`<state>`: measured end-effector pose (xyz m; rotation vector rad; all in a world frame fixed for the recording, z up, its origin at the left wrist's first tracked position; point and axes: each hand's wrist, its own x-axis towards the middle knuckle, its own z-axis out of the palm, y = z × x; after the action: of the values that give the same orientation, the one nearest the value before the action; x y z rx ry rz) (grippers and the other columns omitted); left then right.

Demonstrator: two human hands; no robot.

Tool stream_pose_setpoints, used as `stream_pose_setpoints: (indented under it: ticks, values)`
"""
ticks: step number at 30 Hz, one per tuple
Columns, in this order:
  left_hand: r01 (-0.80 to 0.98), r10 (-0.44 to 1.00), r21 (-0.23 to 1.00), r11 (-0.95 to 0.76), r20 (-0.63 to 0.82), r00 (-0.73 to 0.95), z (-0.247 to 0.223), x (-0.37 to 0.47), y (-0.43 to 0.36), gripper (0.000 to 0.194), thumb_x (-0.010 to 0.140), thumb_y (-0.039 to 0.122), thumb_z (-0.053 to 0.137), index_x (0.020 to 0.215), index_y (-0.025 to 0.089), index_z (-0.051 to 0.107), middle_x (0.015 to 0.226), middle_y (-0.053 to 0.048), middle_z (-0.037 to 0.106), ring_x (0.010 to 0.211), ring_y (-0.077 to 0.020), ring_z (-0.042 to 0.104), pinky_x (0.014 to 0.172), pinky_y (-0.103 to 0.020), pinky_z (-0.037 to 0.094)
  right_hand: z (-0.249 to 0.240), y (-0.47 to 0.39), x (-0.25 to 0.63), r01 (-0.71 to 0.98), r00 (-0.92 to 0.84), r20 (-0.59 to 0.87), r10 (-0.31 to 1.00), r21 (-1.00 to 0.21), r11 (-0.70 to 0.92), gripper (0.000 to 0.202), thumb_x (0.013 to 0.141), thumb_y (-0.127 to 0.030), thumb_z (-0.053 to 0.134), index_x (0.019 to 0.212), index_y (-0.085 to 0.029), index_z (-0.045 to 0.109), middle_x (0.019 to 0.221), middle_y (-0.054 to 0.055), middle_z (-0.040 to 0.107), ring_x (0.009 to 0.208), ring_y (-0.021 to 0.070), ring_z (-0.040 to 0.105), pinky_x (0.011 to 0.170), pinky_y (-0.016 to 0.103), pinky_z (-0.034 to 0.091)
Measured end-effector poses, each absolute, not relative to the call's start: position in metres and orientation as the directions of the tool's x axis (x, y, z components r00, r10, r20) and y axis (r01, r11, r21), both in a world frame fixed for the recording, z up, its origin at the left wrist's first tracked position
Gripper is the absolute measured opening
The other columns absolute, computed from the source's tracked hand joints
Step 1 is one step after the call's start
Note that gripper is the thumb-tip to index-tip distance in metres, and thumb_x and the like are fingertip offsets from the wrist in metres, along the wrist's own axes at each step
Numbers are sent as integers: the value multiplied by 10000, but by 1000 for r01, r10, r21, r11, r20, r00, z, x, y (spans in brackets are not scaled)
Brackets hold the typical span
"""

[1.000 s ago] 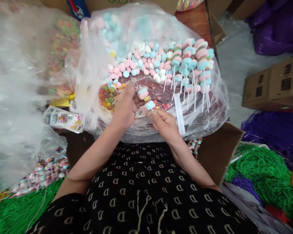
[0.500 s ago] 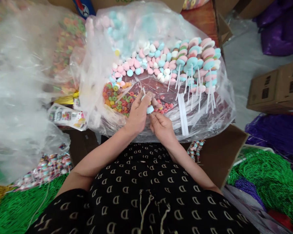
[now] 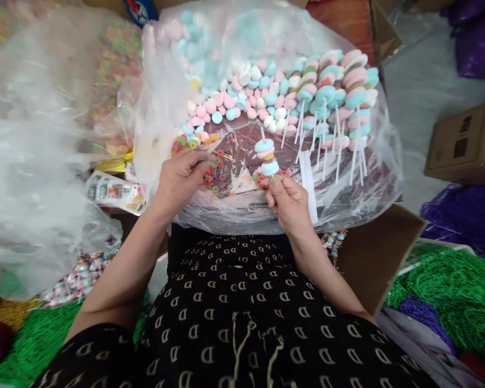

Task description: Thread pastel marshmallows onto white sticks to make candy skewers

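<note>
In my right hand (image 3: 289,199) is the lower end of a white stick, pinched between thumb and fingers. The candy skewer (image 3: 270,167) on it stands upright, with blue and pink discs and small rings between them. My left hand (image 3: 184,175) is over the pile of small ring candies (image 3: 216,180), its fingers curled together; what they hold, if anything, is hidden. Beyond both hands lie loose pink, blue and white discs (image 3: 228,101). Several finished-looking skewers (image 3: 325,94) lie at the right, sticks toward me.
White sticks (image 3: 308,186) lie right of my right hand. A plastic bag (image 3: 32,134) of ring candies is at the left, near a printed packet (image 3: 115,191). Cardboard boxes (image 3: 464,143) and green bead strands (image 3: 448,291) are at the right.
My left hand has let go of the skewer and moved left to the ring candies. My right hand has moved slightly right with the skewer, which now shows fully. The view has shifted a little.
</note>
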<state>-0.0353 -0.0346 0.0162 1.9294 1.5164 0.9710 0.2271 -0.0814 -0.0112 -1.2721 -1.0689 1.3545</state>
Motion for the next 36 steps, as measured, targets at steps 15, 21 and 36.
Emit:
stream_pose_setpoints:
  ticks: [15,21,36]
  values:
    - [882,915,247,-402,64,399,5,-25,-39,125,911,239,648,856,208,755,1062,-139,691,1163,-395,598,1074,-640,460,-16,-82,228,-82,-29,-180,983,-980,-182,557,905,-791,671,933,-234,690,523,-96,465,438,88,312,454,250,262]
    - [901,917,173,-398,103,386,3,-28,-36,154,967,242,572,908,192,705,1048,-152,706,1097,-369,637,997,-560,515,-22,-81,228,-55,-45,-141,989,-988,-143,533,941,-759,644,955,-229,704,549,-85,485,478,107,362,488,247,290]
    - [881,879,-9,-474,46,474,-10,-34,-22,296,976,109,528,1021,219,800,995,-98,808,1023,-285,780,948,-458,623,-25,-68,210,-31,-126,-88,988,-995,-93,526,952,-717,498,723,-247,555,530,-51,448,538,161,442,612,301,384]
